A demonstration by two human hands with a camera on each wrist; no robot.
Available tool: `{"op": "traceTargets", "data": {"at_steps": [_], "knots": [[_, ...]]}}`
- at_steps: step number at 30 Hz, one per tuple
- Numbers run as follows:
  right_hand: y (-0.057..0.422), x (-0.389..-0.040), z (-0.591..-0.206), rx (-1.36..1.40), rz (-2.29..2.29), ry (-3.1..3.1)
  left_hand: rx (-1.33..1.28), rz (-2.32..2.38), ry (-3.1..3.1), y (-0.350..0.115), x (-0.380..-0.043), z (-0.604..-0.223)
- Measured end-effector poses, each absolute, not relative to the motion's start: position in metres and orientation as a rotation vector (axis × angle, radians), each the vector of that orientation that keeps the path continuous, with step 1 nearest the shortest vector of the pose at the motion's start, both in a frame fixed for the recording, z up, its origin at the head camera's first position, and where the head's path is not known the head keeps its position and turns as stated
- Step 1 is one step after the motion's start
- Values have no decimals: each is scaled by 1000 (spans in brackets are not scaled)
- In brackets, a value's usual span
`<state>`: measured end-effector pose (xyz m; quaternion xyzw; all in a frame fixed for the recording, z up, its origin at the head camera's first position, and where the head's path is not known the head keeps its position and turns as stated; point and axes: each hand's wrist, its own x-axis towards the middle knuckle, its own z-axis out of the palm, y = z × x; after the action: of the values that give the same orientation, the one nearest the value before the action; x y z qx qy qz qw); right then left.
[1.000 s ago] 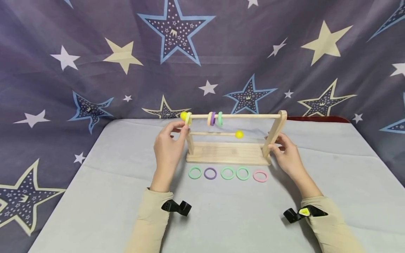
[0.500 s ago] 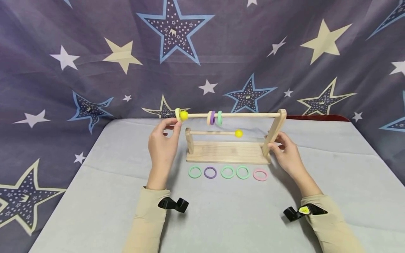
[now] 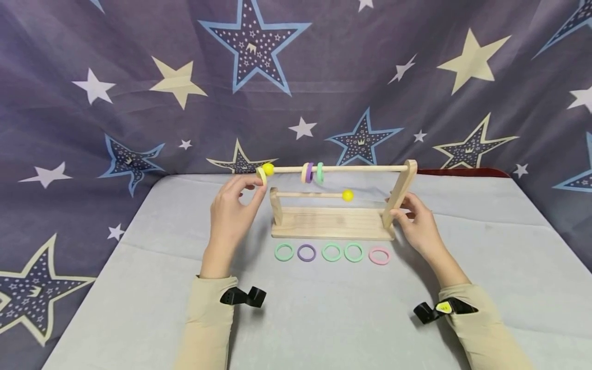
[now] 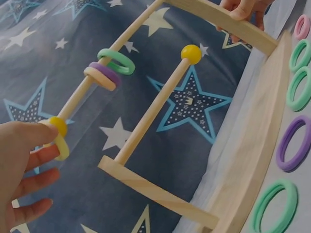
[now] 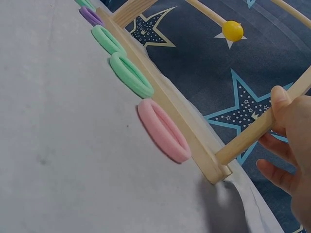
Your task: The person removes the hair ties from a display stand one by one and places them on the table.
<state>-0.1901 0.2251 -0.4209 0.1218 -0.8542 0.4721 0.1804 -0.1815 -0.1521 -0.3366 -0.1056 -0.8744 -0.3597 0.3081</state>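
Note:
My left hand (image 3: 233,208) pinches a yellow ring (image 4: 62,147) between thumb and fingers. That ring is right at the yellow ball (image 3: 268,169) that tips the upper rod (image 3: 361,168) of a wooden stand. Farther along this rod hang a cream ring (image 4: 100,78), a purple ring (image 4: 108,73) and a green ring (image 4: 119,62). My right hand (image 3: 418,226) grips the stand's tall right upright (image 3: 400,192), thumb on the near side. The lower rod (image 3: 310,195), bare of rings, ends in another yellow ball (image 3: 348,195).
In front of the wooden base (image 3: 333,223), a row of rings lies on the grey cloth: several green ones, one purple ring (image 3: 307,253) and one pink ring (image 3: 380,255). A star-patterned curtain (image 3: 296,103) hangs behind the table.
The yellow ring has moved left in my left hand, from the rod just inside the end ball to the ball's outer side, then slightly down. My right hand stays on the upright.

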Motion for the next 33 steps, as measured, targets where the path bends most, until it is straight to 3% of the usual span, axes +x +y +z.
{"op": "traceTargets", "data": {"at_steps": [13,33], "knots": [[225,-189,-422,350,1326,-2408,-505,-889,-2174,-143,-176,-332],[225,-191,-423,367,1317,-2392,-567,-960,-2169,-132,-173,-330]]}}
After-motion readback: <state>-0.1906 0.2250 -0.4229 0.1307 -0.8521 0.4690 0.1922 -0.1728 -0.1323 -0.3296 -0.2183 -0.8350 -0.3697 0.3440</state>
